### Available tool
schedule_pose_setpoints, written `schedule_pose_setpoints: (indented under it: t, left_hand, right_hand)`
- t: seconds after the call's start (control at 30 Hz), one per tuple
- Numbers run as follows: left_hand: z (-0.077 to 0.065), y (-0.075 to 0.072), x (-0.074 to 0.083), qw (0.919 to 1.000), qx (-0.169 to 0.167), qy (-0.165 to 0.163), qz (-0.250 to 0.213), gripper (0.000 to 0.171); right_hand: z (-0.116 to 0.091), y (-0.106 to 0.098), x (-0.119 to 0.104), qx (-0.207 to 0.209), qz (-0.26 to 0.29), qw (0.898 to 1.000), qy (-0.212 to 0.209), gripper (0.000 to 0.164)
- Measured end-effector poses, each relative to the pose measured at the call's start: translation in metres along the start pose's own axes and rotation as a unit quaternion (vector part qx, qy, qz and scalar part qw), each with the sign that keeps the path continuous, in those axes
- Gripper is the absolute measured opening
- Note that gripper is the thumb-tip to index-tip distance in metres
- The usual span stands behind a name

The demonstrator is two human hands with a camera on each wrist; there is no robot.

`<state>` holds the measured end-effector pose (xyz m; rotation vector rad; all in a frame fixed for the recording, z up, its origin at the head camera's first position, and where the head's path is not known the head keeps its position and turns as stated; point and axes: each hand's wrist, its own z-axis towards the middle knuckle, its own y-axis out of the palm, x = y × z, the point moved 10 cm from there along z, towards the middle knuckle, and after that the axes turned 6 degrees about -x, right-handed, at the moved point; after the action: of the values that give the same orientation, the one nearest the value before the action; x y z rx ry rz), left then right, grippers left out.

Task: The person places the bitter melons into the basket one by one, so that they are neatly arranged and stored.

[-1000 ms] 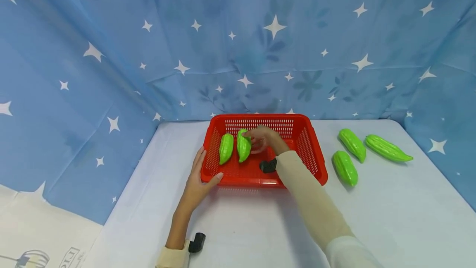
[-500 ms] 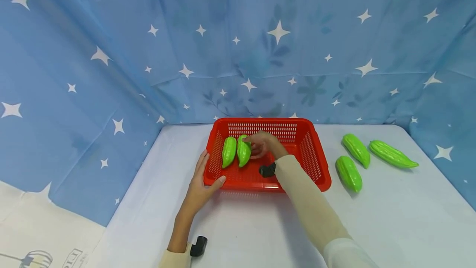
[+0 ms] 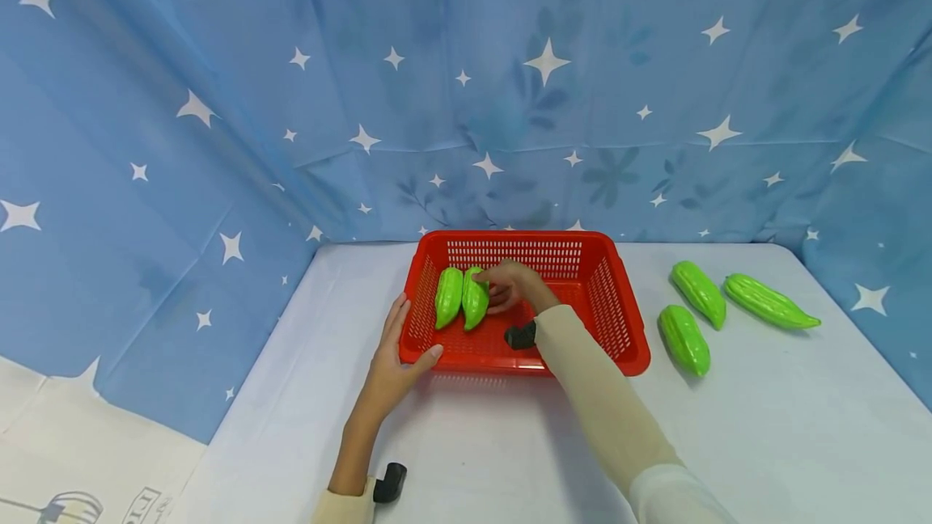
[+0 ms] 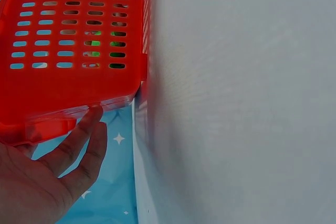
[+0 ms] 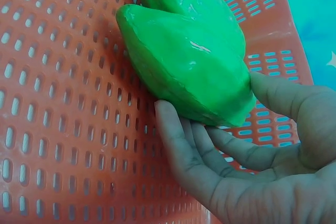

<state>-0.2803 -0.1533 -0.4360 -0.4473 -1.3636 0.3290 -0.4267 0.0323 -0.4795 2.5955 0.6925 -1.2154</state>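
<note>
Two green, ridged bitter melons lie side by side in the left part of the red basket [image 3: 612,273]. My right hand [image 3: 513,285] holds the right-hand bitter melon [image 3: 475,302] near its far end. In the right wrist view, the thumb presses one side of this held melon [image 5: 189,66] and the fingers lie along the other. Against it rests the left bitter melon [image 3: 449,297]. My left hand [image 3: 389,374] holds the basket's front left corner, thumb over the front rim and fingers along the left outer wall. Its fingertips [image 4: 94,111] touch the basket in the left wrist view.
To the right of the basket, on the white table [image 3: 786,419], lie three more bitter melons: one nearer [image 3: 684,340], one behind it [image 3: 699,295] and a longer one [image 3: 770,302] farther right. A blue starry cloth [image 3: 466,103] hangs behind the table.
The right hand has shifted slightly left with its bitter melon, closing the gap to the other melon. The left hand stays at the basket corner. The head view has tilted a little.
</note>
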Motion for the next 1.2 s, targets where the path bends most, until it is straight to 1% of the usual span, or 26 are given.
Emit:
schedule_pose_setpoints:
  t: [0.17, 0.33, 0.6, 0.83, 0.97, 1.2]
  left_hand:
    - [0.000, 0.000, -0.001, 1.0000, -0.002, -0.004, -0.001, 0.092]
    - [0.000, 0.000, -0.003, 0.9999, -0.004, -0.010, -0.005, 0.091]
    - [0.001, 0.001, -0.001, 1.0000, -0.004, 0.001, -0.003, 0.090]
    - [0.002, -0.001, 0.000, 1.0000, -0.002, 0.007, -0.003, 0.091]
    - [0.002, -0.001, 0.001, 1.0000, -0.004, 0.003, -0.004, 0.091]
    - [0.001, -0.001, 0.002, 0.9999, -0.006, 0.006, -0.006, 0.090]
  right_hand:
    - [0.001, -0.002, -0.001, 0.012, -0.003, 1.000, -0.003, 0.055]
    - [0.002, -0.003, 0.000, 0.018, -0.009, 1.000, -0.004, 0.053]
    - [-0.001, -0.006, 0.001, 0.028, -0.013, 0.999, 0.004, 0.051]
    - [-0.004, -0.011, 0.000, 0.025, -0.017, 1.000, 0.004, 0.045]
    - [-0.005, -0.012, 0.001, 0.022, -0.015, 1.000, 0.004, 0.047]
    - [-0.010, -0.012, 0.000, 0.020, -0.020, 1.000, 0.002, 0.051]
